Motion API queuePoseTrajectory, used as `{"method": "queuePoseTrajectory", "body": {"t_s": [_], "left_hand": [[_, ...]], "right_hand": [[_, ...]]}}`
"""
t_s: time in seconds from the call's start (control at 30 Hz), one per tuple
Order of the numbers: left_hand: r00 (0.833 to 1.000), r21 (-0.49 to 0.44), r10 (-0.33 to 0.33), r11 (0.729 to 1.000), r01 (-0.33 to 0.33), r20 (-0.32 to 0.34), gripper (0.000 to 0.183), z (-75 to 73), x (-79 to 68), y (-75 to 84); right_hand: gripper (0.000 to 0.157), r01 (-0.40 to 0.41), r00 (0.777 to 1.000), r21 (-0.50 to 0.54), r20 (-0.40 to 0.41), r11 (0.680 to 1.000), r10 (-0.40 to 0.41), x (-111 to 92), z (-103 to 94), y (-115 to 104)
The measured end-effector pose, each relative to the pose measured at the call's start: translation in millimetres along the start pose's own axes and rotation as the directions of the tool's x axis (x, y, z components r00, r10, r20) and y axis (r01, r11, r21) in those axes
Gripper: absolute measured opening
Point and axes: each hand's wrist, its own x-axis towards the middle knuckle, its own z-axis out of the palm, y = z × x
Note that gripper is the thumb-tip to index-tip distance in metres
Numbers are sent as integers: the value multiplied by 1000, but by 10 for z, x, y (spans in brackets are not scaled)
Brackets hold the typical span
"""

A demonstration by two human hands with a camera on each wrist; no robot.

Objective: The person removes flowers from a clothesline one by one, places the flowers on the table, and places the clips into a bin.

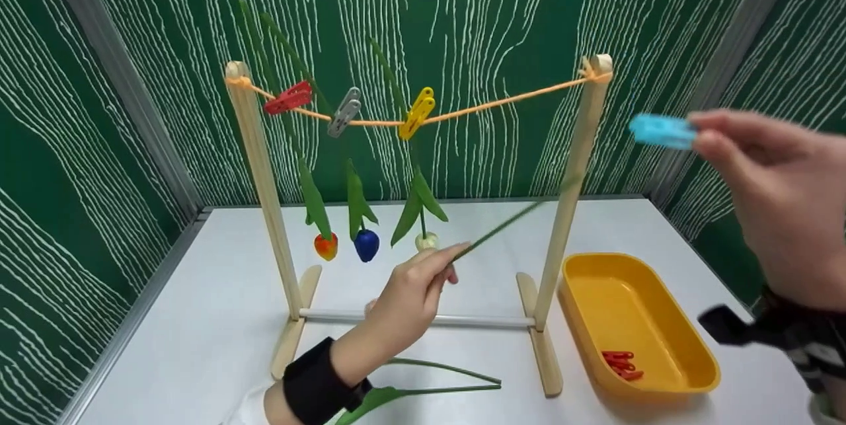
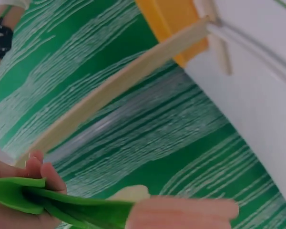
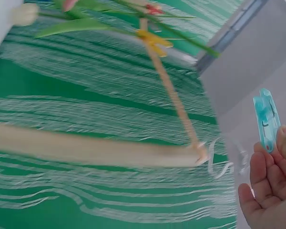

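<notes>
My right hand point(image 1: 790, 193) is raised right of the wooden stand and pinches a light blue clothespin point(image 1: 663, 131) by one end. In front of the stand my left hand point(image 1: 413, 286) holds an artificial tulip by its green stem point(image 1: 509, 221), which slants up to the right. Its green leaf point(image 2: 97, 212) lies along the left palm; the blossom is hidden. An orange string point(image 1: 512, 100) sags between two posts. Red point(image 1: 289, 98), grey point(image 1: 344, 112) and yellow point(image 1: 417, 114) clothespins sit on it, above upside-down tulips with orange point(image 1: 326, 246), blue point(image 1: 366, 245) and white point(image 1: 427, 241) blossoms.
A yellow tray point(image 1: 611, 273) at the right contains several red clothespins point(image 1: 620, 364). More green stems point(image 1: 449, 388) lie on the white table near its front. The stand's right post point(image 1: 572, 193) rises between the hands, with a white crossbar point(image 1: 486, 321) low down.
</notes>
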Motion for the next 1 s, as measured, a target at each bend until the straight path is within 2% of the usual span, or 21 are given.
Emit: {"method": "queuePoseTrajectory", "body": {"t_s": [0.2, 0.27, 0.37, 0.43, 0.53, 0.6, 0.63, 0.7, 0.77, 0.83, 0.9, 0.97, 1.0], "left_hand": [[994, 118, -39, 993, 26, 107, 40, -19, -251, -103], [988, 162, -45, 987, 20, 149, 41, -14, -343, -146], [979, 211, -47, 978, 4, 200, 42, -4, -482, -207], [974, 233, -60, 972, 8, 217, 43, 7, -569, -249], [966, 268, -86, 963, 17, 245, 43, 35, -694, -325], [957, 293, -110, 956, 28, 269, 41, 57, -766, -380], [951, 304, -126, 952, 36, 283, 40, 67, -801, -411], [941, 327, -159, 943, 56, 298, 39, 86, -859, -471], [934, 351, -192, 933, 79, 301, 39, 102, -904, -532], [926, 381, -225, 919, 99, 302, 40, 116, -942, -591], [917, 422, -245, 902, 97, 313, 43, 129, -974, -641], [907, 454, -262, 886, 91, 330, 45, 145, -1004, -683], [900, 466, -273, 880, 90, 341, 47, 155, -1019, -707]], "right_hand": [[29, -120, 987, -138, 88, 983, 133, -314, -163, 502], [33, -182, 974, -216, 96, 959, 206, -412, -224, 667], [41, -278, 941, -327, 96, 903, 324, -559, -306, 886], [43, -326, 922, -326, 96, 887, 374, -666, -340, 1036], [40, -402, 888, -243, 130, 883, 441, -839, -359, 1253], [38, -472, 851, -180, 161, 863, 499, -962, -349, 1404], [39, -520, 818, -169, 185, 837, 545, -1020, -342, 1472], [45, -609, 737, -185, 226, 771, 636, -1130, -310, 1613], [56, -683, 646, -232, 250, 692, 721, -1226, -265, 1737], [66, -724, 568, -289, 265, 627, 779, -1308, -217, 1840], [71, -712, 548, -349, 267, 609, 793, -1392, -164, 1917], [71, -663, 570, -405, 273, 630, 775, -1483, -101, 1961], [68, -621, 595, -433, 282, 653, 753, -1534, -69, 1977]]}}
